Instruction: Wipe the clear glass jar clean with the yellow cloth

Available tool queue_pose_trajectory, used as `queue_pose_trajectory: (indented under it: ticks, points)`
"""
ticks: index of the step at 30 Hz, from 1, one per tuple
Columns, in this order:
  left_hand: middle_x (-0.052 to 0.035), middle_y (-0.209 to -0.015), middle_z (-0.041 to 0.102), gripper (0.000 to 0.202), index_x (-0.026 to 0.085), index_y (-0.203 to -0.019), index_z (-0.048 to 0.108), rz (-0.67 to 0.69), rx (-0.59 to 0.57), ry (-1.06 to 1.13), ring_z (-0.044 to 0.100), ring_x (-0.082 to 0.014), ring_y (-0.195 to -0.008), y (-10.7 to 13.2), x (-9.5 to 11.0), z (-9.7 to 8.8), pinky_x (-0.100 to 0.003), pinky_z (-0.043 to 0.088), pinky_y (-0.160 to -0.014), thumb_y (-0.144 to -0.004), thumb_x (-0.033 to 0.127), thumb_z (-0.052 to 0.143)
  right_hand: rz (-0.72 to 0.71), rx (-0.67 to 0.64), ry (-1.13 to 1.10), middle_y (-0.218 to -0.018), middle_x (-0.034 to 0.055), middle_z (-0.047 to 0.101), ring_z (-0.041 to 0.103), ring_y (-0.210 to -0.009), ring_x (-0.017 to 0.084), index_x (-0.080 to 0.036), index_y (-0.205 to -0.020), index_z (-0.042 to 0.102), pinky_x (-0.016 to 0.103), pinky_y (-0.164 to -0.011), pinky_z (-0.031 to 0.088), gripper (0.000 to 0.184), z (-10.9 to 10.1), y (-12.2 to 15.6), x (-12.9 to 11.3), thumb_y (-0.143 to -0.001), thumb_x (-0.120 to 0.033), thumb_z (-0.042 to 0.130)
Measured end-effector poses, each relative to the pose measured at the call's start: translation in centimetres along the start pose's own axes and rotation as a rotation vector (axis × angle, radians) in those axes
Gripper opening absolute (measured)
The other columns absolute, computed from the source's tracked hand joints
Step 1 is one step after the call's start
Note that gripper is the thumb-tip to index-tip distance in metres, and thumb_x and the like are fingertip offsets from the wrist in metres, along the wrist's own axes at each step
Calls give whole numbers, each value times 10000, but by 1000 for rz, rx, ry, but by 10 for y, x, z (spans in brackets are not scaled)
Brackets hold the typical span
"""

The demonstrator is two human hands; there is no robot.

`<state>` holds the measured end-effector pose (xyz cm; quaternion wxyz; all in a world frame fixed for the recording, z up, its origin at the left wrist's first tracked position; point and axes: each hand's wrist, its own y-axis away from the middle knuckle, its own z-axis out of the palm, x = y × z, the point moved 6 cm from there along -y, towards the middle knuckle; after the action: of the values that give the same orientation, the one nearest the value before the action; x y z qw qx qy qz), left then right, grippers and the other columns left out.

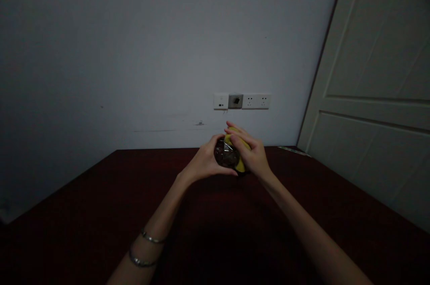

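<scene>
Both my hands meet over the far middle of a dark red table (101, 204). My left hand (204, 161) curls around a small round glassy object (225, 155) with dark contents. My right hand (250, 153) presses a yellow cloth or sponge (240, 166) against that object, fingers bent over its top. Two thin bracelets (146, 249) circle my left forearm. The light is dim, so the round object's exact nature stays unclear.
A pale wall rises behind the table, carrying a row of white sockets and a switch (242, 101). A white panelled door (376, 97) stands at the right. A flat pale item (294, 150) lies at the table's far right corner.
</scene>
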<state>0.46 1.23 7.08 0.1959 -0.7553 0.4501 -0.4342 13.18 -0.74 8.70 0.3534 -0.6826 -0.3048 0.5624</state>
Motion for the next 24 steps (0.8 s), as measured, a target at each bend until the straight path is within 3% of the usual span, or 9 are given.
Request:
queue_pose_trajectory:
  ticks: [6, 8, 14, 16, 20, 22, 24]
  points:
    - [-115, -1147, 598, 808, 152, -1262, 401, -105, 6, 54, 608, -243, -983, 0, -6, -3, -376, 486, -845, -577, 310, 801, -368, -191, 184, -1352, 20, 532, 423, -1306, 214, -301, -1104, 662, 472, -1090, 343, 307, 13, 13, -28, -818, -200, 609]
    - [-101, -1137, 606, 799, 161, -1261, 412, -103, 4, 47, 611, -230, -968, 0, -5, -2, -366, 488, -836, -580, 313, 800, -344, -180, 179, -1339, 27, 545, 456, -1281, 215, -298, -1098, 665, 470, -1072, 369, 296, 12, 11, -24, -826, -203, 600]
    - [-97, -1134, 615, 825, 160, -1229, 463, -107, 14, -22, 594, -241, -1005, -1, -8, 0, -397, 466, -887, -523, 389, 824, -58, 25, 139, -1241, 77, 619, 591, -1129, 216, -259, -1038, 699, 447, -980, 464, 224, 2, 4, 3, -857, -277, 568]
    - [-94, -1114, 623, 795, 160, -1230, 463, -122, 7, -33, 606, -236, -974, 0, -11, 0, -378, 482, -850, -547, 375, 810, -112, -18, 192, -1269, 87, 598, 571, -1157, 225, -247, -1057, 693, 453, -996, 451, 238, 6, 6, -1, -852, -265, 573]
    - [-111, -1101, 620, 659, 146, -1232, 473, -142, -15, -71, 623, -230, -923, 0, -14, -1, -347, 497, -785, -645, 300, 729, -358, -239, 301, -1331, 70, 549, 446, -1288, 237, -254, -1103, 672, 469, -1066, 384, 290, 23, 16, -18, -824, -213, 603]
    - [-113, -1097, 620, 685, 145, -1251, 458, -147, -18, -56, 624, -230, -914, 0, -13, -2, -348, 498, -782, -637, 279, 732, -368, -233, 280, -1333, 55, 548, 437, -1295, 230, -272, -1111, 665, 473, -1070, 377, 298, 23, 18, -19, -826, -209, 602]
    - [-100, -1080, 629, 749, 154, -1257, 446, -149, -11, -15, 622, -229, -916, 0, -10, -3, -356, 497, -801, -596, 285, 771, -285, -134, 206, -1325, 39, 556, 488, -1250, 219, -295, -1097, 668, 473, -1053, 396, 279, 15, 14, -14, -838, -225, 592]
